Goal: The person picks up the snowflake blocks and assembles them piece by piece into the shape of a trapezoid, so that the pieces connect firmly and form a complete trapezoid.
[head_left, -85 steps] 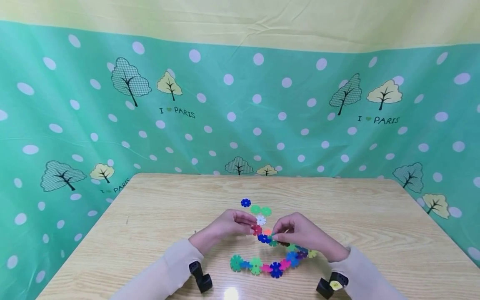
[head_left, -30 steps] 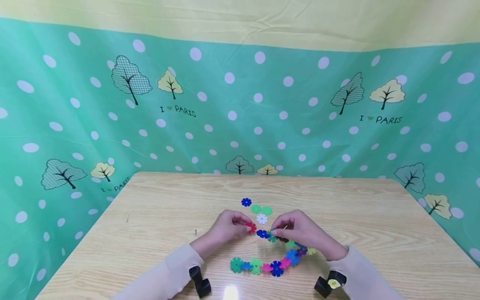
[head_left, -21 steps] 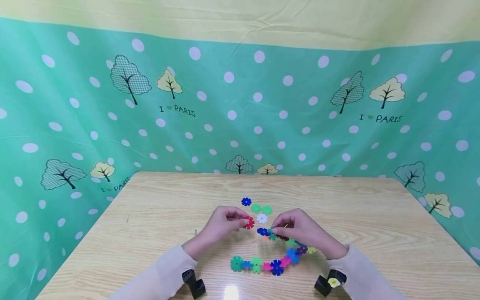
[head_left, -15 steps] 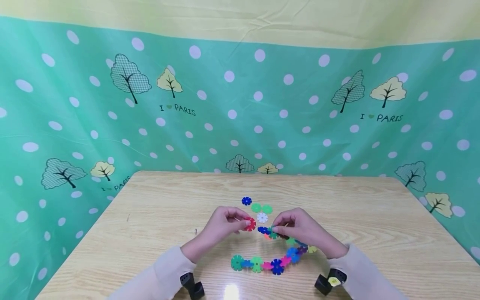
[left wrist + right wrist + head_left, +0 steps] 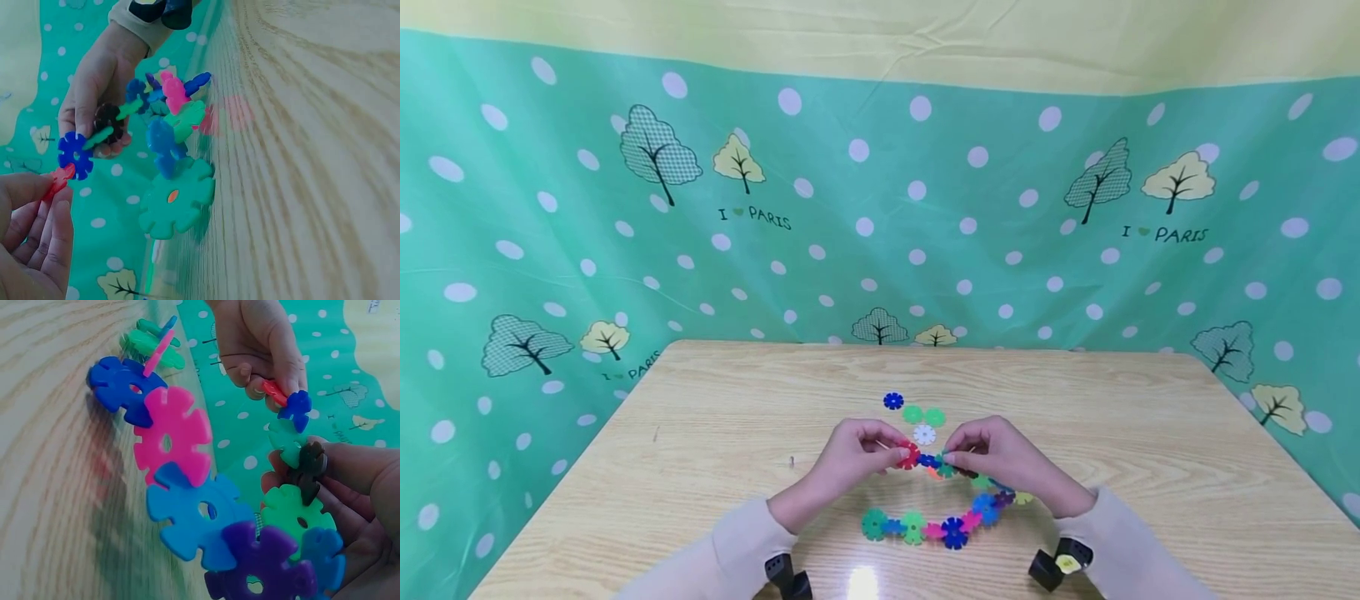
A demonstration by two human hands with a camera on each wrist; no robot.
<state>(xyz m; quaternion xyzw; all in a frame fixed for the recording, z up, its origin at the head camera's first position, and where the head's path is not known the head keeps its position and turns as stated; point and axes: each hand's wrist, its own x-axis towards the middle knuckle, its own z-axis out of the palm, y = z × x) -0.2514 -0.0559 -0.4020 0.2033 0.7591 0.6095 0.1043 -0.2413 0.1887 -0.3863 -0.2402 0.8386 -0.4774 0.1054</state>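
My left hand pinches a red snowflake disc between thumb and fingers. The disc's edge meets the dark blue disc that ends a chain of interlocked plastic snowflake discs. My right hand grips the chain near that end, around the dark brown disc and the green disc beside it. From there the chain curves down to the tabletop, through a purple disc and a pink disc, to a large green disc. How deep the red disc's slot sits is unclear.
Loose discs lie beyond the hands on the wooden table: a blue one, two light green ones and a white one. An orange disc is partly hidden under the chain. A patterned curtain hangs behind.
My left hand drew the red disc left, away from the chain's blue end, then brought it back right against the blue disc. The right hand has barely moved.
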